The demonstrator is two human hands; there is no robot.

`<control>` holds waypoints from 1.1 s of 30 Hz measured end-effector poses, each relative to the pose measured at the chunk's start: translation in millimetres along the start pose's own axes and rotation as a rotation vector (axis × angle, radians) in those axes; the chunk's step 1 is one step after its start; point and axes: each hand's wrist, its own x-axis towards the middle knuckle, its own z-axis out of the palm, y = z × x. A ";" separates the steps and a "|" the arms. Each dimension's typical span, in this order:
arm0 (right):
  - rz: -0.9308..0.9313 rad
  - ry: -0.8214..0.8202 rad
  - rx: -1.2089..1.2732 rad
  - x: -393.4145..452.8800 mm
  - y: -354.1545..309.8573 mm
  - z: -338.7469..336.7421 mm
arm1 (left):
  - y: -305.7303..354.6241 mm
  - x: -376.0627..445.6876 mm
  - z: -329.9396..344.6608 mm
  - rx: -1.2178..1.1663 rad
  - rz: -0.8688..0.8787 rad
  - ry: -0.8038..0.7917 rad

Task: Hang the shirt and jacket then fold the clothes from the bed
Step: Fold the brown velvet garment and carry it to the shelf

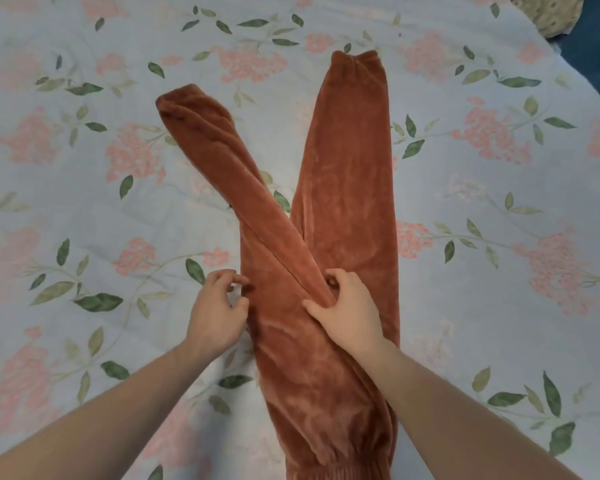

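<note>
Rust-brown fleece trousers lie on the bed, waistband toward me at the bottom edge. The two legs spread apart: one leg runs up to the left and crosses over the other leg, which lies straight up the bed. My left hand is at the trousers' left edge, its curled fingers pinching the fabric there. My right hand rests on the crotch area, fingers curled over the fold where the legs cross.
The bed is covered by a pale blue quilt with pink flowers and green leaves. A patterned cushion and dark blue fabric sit at the top right corner. The bed's left edge runs along the frame's left side.
</note>
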 end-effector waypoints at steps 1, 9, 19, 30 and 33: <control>-0.018 -0.006 -0.063 8.3 -7.7 4.5 | -4.1 8.4 -5.1 0.022 -0.020 -0.010; -0.031 0.273 0.159 33.2 -25.4 -15.6 | -1.9 52.7 -20.2 0.164 -0.079 -0.104; 0.432 0.128 0.175 66.3 49.6 -67.9 | 15.2 133.6 -4.9 0.378 -0.234 -0.146; -0.255 0.235 -0.088 126.2 -19.4 -43.0 | -0.6 169.7 39.2 0.333 -0.396 -0.218; -0.340 0.167 -0.221 155.9 -48.8 -23.6 | 0.8 175.3 42.0 0.321 -0.424 -0.197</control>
